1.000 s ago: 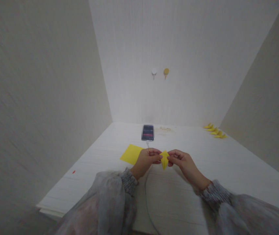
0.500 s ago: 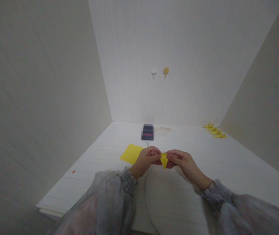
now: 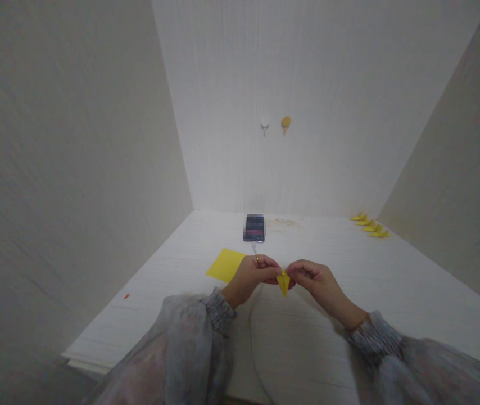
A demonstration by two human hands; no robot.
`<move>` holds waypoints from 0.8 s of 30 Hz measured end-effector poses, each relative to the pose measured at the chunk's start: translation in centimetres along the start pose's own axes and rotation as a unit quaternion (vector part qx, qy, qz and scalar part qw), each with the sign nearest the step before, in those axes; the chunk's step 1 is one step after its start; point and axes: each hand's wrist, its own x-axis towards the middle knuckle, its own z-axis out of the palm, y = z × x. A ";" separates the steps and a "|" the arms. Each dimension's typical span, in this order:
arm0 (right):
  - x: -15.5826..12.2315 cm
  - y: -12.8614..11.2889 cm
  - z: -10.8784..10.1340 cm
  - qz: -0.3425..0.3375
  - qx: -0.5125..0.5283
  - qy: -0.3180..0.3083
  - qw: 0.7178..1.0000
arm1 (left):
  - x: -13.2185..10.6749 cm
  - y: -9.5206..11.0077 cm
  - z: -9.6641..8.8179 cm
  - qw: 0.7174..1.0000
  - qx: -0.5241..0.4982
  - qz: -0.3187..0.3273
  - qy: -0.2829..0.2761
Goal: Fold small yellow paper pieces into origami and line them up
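Note:
Between my two hands is a small piece of folded yellow paper [image 3: 283, 284], its pointed end facing down toward me. My left hand [image 3: 259, 271], with a ring on one finger, pinches its upper left edge. The fingers of my right hand [image 3: 309, 274] are closed on its upper right side. Partly behind my left hand, a flat yellow paper sheet [image 3: 226, 264] lies on the white table [image 3: 172, 275].
A phone [image 3: 254, 228] lies near the back wall, its cable [image 3: 252, 332] running toward me under my hands. Several folded yellow paper pieces [image 3: 370, 225] stand in a row at the back right. Two hooks [image 3: 275, 122] are on the wall. A small orange scrap [image 3: 126, 296] lies at left.
The folded paper has moved slightly down, and its top now looks narrower between the fingertips. My right fingers have shifted a little at its upper edge.

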 end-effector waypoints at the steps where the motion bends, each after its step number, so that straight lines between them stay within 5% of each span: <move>1: 0.0 0.0 0.0 -0.005 -0.001 -0.004 1.000 | 0.0 0.0 0.0 1.000 0.001 0.003 -0.001; 15: 0.3 -0.2 0.2 0.026 -0.056 0.009 0.998 | 0.1 -0.1 0.1 0.991 0.081 0.102 0.033; 24: 0.1 0.2 -0.3 -0.025 -0.119 -0.004 0.993 | 0.2 -0.4 -0.1 0.995 0.059 0.081 0.029</move>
